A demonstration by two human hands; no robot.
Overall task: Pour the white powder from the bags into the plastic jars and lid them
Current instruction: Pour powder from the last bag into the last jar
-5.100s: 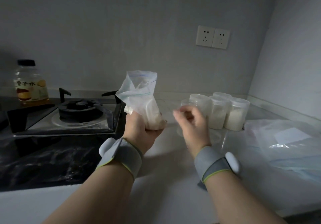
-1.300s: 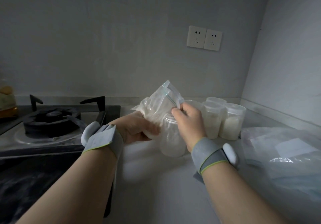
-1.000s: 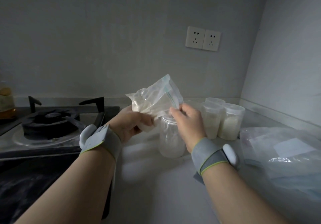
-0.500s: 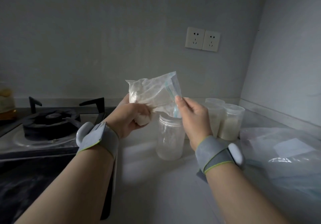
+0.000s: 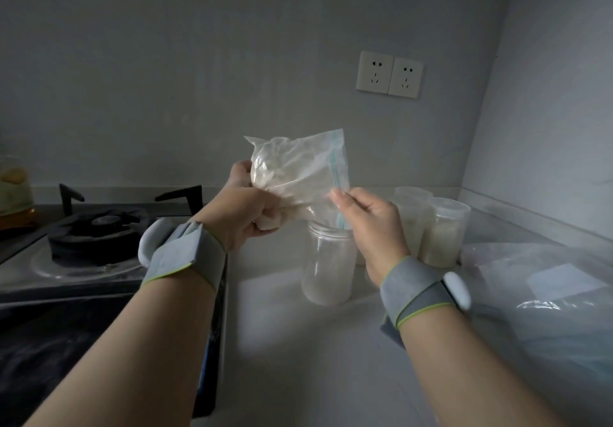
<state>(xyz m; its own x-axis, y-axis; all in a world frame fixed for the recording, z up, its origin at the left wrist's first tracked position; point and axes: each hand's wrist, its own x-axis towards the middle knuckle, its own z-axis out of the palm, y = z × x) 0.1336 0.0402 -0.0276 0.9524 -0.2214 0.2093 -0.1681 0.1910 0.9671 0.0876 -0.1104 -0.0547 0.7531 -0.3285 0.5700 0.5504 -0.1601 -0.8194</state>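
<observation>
A clear zip bag (image 5: 295, 171) with white powder is tipped over an open plastic jar (image 5: 328, 261) on the counter. Its blue-striped mouth points down into the jar's rim. My left hand (image 5: 248, 207) grips the bag's bottom end, raised above and left of the jar. My right hand (image 5: 368, 217) pinches the bag's mouth edge right at the jar's opening. A thin layer of powder lies in the jar's bottom. Several lidded jars (image 5: 444, 227) holding powder stand behind my right hand.
A gas stove (image 5: 99, 244) sits at the left, with a bottle (image 5: 15, 191) at the far left edge. Plastic bags (image 5: 547, 290) lie in a heap on the counter at the right. Wall sockets (image 5: 389, 73) are above the jars. The counter (image 5: 315, 343) spreads in front.
Both hands have tilted the bag further, lifting its bottom end higher, so the mouth now points into the jar. Powder has slid toward the mouth.
</observation>
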